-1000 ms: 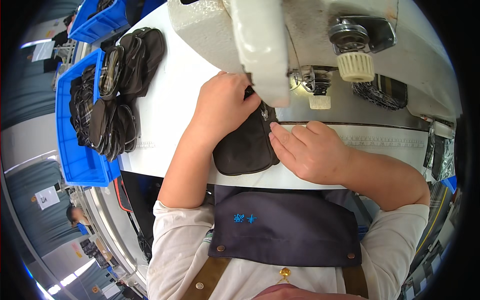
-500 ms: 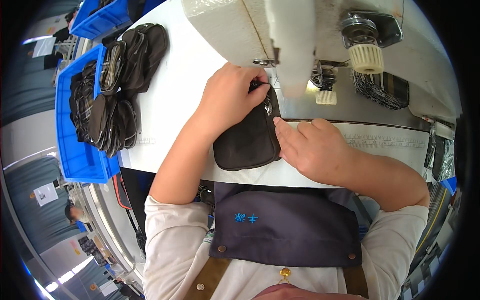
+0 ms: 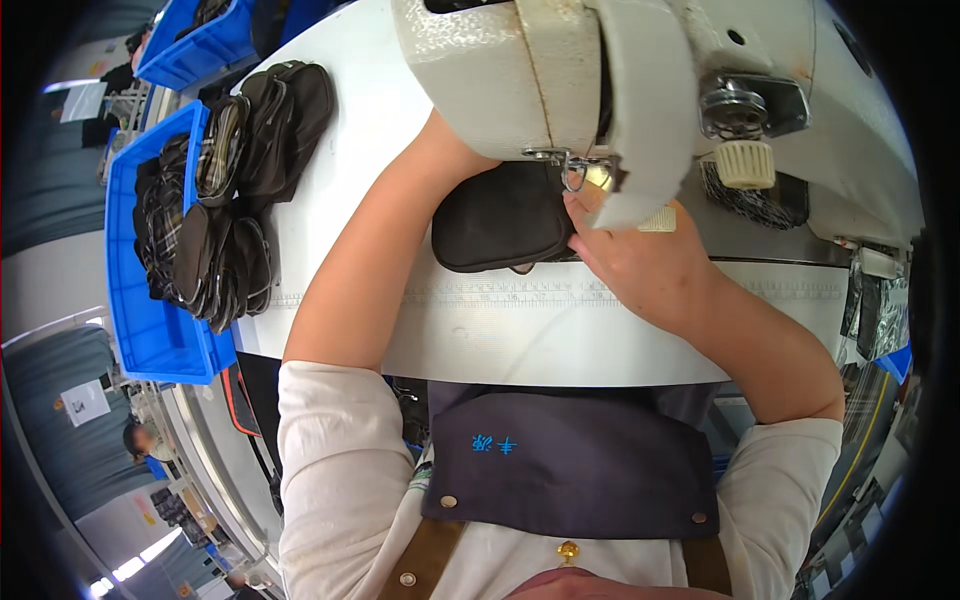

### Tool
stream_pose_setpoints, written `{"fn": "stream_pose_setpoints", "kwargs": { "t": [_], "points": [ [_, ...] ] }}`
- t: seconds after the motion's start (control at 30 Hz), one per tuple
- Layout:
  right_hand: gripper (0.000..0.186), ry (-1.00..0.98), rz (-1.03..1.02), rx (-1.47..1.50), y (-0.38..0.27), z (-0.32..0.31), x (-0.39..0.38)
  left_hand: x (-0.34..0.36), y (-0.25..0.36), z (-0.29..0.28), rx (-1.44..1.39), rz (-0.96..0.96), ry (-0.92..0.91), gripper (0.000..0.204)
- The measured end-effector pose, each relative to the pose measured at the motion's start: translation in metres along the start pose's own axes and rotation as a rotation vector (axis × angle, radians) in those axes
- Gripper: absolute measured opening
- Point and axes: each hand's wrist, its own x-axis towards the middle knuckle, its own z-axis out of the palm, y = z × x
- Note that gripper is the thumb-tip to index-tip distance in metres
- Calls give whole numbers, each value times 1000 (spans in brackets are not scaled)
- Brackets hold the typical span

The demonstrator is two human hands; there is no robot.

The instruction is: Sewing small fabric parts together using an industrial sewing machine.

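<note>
A dark brown zippered pouch (image 3: 500, 222) lies at the needle area of a white sewing machine (image 3: 480, 90), its far edge reaching beneath the machine head. My left hand (image 3: 458, 150) is at the pouch's far left side; the machine head hides its fingers. At the pouch's right edge, my right hand (image 3: 645, 262) pinches the fabric between thumb and fingers, close below the needle area. The machine's pale guard and a cream knob cover part of this hand. The zipper is out of sight.
Dark pouches (image 3: 225, 260) are piled on the left, partly over a blue bin (image 3: 128, 330). Another blue bin (image 3: 200, 50) stands farther back. A plaid-and-dark fabric piece (image 3: 755, 200) lies under the machine arm. A printed ruler strip (image 3: 480, 292) crosses the white table (image 3: 450, 345).
The pouch has moved away from me to the needle area. Both hands have gone forward with it, and my left fingers have passed out of sight behind the machine head.
</note>
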Motion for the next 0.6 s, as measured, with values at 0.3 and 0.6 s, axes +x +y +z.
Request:
{"fn": "stream_pose_setpoints", "kwargs": {
  "t": [0.3, 0.6],
  "points": [
    [38, 98, 25, -70, 0, -2, 6, -6, 42, -33, 345, -128, -125, 32],
    [23, 37, 125, 52, 2, -5, 2, -74, 92, -28, 91, 79, -24, 43]
  ]
}}
